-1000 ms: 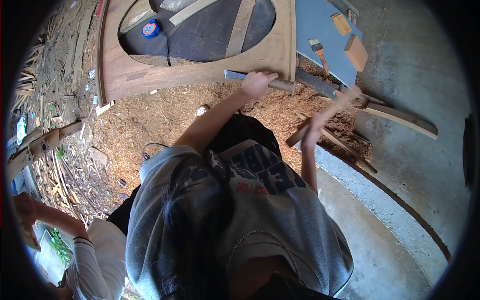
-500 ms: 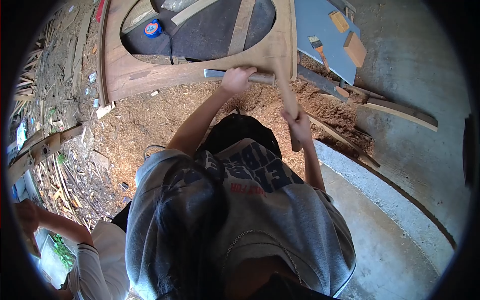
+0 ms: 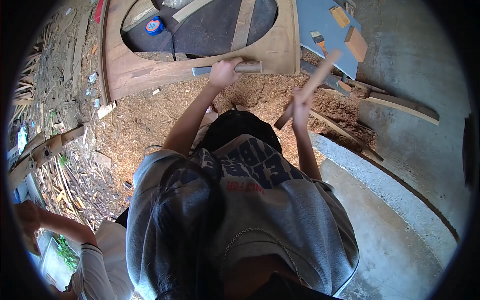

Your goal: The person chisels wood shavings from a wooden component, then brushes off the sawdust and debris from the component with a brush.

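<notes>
My left hand [image 3: 225, 73] is closed around a chisel [image 3: 249, 67], over the near edge of a wooden panel [image 3: 142, 75] with a large oval cut-out. The chisel's metal blade points left and its handle end sticks out to the right. My right hand [image 3: 300, 107] grips a wooden stick [image 3: 322, 72], tilted up to the right and slightly blurred. Its upper end is apart from the chisel handle. Wood shavings [image 3: 135, 130] cover the ground below both hands.
A blue tape measure [image 3: 154, 26] lies inside the oval. On a grey board [image 3: 312, 20] at right are a paintbrush [image 3: 319, 42] and wooden blocks [image 3: 356, 46]. Wood strips [image 3: 405, 108] and a concrete curb [image 3: 370, 172] lie at right. Another person's arm [image 3: 67, 227] shows lower left.
My right hand has swung the wooden stick to the right, away from the chisel handle. My left hand and the chisel have shifted slightly left and up.
</notes>
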{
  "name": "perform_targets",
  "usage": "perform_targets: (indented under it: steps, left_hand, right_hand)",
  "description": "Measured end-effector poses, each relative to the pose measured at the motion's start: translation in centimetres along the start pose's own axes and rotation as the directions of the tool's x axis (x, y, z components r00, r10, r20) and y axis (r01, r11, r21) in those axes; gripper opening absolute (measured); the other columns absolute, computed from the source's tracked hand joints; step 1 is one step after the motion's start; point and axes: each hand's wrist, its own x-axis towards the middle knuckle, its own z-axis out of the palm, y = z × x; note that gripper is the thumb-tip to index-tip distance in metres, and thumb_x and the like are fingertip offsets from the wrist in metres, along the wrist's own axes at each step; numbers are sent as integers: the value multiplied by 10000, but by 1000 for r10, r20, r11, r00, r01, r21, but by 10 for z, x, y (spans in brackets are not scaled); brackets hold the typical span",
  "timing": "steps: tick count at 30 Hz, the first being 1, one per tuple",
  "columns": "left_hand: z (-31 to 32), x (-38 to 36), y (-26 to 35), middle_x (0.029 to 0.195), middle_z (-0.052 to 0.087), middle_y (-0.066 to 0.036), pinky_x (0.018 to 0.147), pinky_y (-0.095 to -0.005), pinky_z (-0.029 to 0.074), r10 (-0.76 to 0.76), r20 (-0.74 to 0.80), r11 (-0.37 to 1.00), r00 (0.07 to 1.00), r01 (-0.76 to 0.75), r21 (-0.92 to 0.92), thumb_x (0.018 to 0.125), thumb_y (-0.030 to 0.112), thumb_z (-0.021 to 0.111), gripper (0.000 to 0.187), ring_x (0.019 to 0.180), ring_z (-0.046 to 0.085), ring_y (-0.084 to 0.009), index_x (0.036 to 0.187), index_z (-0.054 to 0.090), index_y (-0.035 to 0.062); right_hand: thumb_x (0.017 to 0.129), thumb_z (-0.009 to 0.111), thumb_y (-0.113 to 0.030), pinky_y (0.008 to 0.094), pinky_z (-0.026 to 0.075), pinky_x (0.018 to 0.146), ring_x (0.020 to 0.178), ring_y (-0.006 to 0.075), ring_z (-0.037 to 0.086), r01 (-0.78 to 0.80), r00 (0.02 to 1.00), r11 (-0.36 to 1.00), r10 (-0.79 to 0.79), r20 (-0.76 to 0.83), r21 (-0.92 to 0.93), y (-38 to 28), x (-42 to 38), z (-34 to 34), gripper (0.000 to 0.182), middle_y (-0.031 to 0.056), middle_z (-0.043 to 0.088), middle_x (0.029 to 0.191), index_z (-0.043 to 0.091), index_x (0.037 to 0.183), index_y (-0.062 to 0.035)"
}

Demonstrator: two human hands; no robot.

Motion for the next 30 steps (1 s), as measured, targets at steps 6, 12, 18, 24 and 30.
perform_targets:
  steps: [6, 12, 18, 24, 30]
  left_hand:
    - [-7, -8, -19, 752, 641, -128, 613, -417, 515, 7, 6, 1000, 1000, -7, 20, 624, 183, 640, 352, 667, 622, -313, 975, 614, 172]
    - [-18, -8, -19, 786, 648, -125, 632, -412, 514, -14, -112, 1000, 994, 12, -20, 622, 195, 660, 361, 689, 624, -312, 978, 627, 147]
    - [-30, -18, -40, 768, 644, -148, 645, -415, 513, -90, -135, 996, 987, 90, -7, 617, 212, 675, 345, 693, 625, -323, 954, 643, 144]
    - [-37, -29, -59, 777, 646, -144, 644, -406, 515, -68, -79, 996, 995, 72, 52, 612, 205, 669, 340, 700, 626, -318, 946, 642, 143]
    - [-58, -29, -56, 824, 649, -122, 643, -395, 516, -98, -154, 995, 983, 101, 12, 602, 198, 676, 319, 734, 623, -309, 913, 645, 136]
  right_hand:
    - [756, 699, -314, 312, 472, 723, 802, 202, 604, 259, 911, 816, -28, 412, -517, 8, 11, -9, 503, 125, 612, 957, 508, 1096, 2]
    - [759, 687, -302, 296, 477, 662, 760, 189, 609, 237, 932, 906, -110, 345, -351, 9, 6, 19, 509, 153, 614, 924, 486, 1102, 15]
    - [780, 667, -317, 332, 469, 719, 753, 194, 592, 93, 981, 949, -35, 192, -301, -39, 19, 11, 470, 109, 602, 856, 505, 1069, 16]
    - [791, 657, -353, 318, 465, 758, 837, 199, 604, 347, 762, 792, 73, 643, -502, -11, 1, 33, 510, 130, 609, 941, 508, 1124, 3]
    - [806, 637, -331, 329, 485, 734, 850, 210, 610, 144, 946, 941, -39, 321, -308, 11, 12, 47, 455, 162, 609, 965, 492, 1094, -9]
